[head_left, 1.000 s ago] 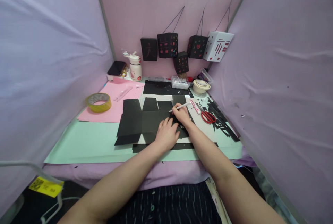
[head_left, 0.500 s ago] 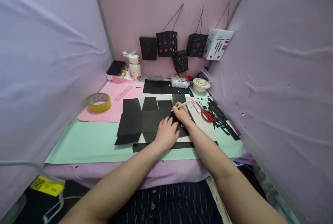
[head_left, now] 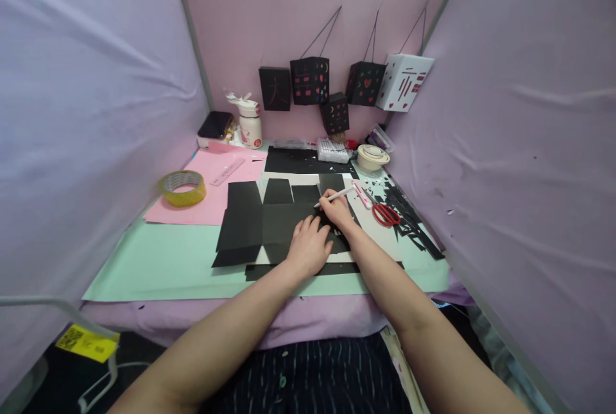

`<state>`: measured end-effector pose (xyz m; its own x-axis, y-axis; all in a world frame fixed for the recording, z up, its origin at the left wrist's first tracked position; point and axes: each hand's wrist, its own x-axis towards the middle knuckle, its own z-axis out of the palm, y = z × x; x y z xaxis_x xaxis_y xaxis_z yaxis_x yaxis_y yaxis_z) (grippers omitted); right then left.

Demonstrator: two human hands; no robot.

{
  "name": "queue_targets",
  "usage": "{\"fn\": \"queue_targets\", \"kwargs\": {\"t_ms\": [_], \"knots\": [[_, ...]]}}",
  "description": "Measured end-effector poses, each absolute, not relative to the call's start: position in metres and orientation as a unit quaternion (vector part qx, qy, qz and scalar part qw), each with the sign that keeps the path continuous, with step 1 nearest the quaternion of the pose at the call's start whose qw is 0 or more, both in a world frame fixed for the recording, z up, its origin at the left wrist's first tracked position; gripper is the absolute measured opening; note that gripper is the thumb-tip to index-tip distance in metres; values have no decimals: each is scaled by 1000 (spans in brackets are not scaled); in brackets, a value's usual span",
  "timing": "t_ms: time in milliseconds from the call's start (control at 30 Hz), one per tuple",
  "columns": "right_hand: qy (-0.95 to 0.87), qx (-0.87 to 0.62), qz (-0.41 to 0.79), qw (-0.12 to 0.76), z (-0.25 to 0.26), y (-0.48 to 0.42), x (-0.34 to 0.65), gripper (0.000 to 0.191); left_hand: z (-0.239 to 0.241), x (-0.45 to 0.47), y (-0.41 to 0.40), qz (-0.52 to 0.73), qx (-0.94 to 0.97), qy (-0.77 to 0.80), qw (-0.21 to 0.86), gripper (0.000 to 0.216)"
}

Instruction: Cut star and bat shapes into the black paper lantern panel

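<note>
The right hand (head_left: 337,212), grip clamped on one white pen (head_left: 339,194), works one black cutout (head_left: 250,221). The left hand (head_left: 308,247) lies open on it. Five lanterns (head_left: 309,80) hang behind.

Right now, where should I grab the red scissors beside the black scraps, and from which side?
Grip the red scissors by the handle loops: they lie flat, nearest you, with the blades pointing away toward the back. Come down from above on the near side. The right hand, closest, holds a white pen.
</note>
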<state>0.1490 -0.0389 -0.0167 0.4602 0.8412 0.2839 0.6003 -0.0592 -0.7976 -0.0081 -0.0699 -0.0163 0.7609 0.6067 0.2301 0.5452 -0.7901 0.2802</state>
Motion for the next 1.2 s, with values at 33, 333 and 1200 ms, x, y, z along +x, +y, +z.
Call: {"fn": "queue_targets", "kwargs": {"t_ms": [33, 333, 1200], "knots": [[-504, -715, 130, 466, -17, -39, 149, 15, -16, -8, -70, 156, 933, 308, 99, 36], [-507, -725, 123, 450, -16, -40, 148, 14, -17, -8, -70, 159, 933, 309, 95, 35], [-447, -653, 69, 608, -10, -43, 146, 14, -17, -8, -70, 156, 935, 305, 98, 37]]}}
